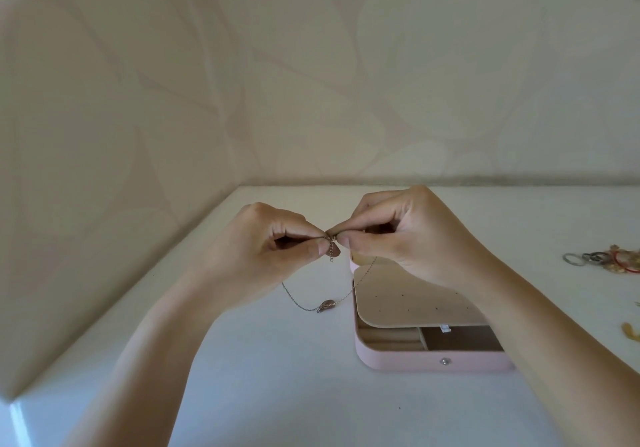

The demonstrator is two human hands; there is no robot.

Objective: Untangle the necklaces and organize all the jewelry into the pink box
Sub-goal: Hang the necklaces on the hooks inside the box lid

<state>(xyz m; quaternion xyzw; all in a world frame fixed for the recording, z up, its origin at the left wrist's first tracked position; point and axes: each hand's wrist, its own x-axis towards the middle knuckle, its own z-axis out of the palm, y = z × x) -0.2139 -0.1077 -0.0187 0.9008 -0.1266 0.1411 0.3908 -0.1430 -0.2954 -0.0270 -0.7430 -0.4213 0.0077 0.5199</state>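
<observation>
Head view: left hand and right hand pinch the necklace at its clasp, likely fastening it, above pink box far-left corner

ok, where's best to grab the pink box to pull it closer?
The pink box by its front wall, from the near side: it is low, straight and uncovered. The beige flap covers the back, and the right forearm crosses the right side.

A thin silver necklace hangs in a loop, its leaf pendant lowest, just left of the open pink box. The box's beige punched flap covers most compartments. Rings lie heaped far right.
</observation>
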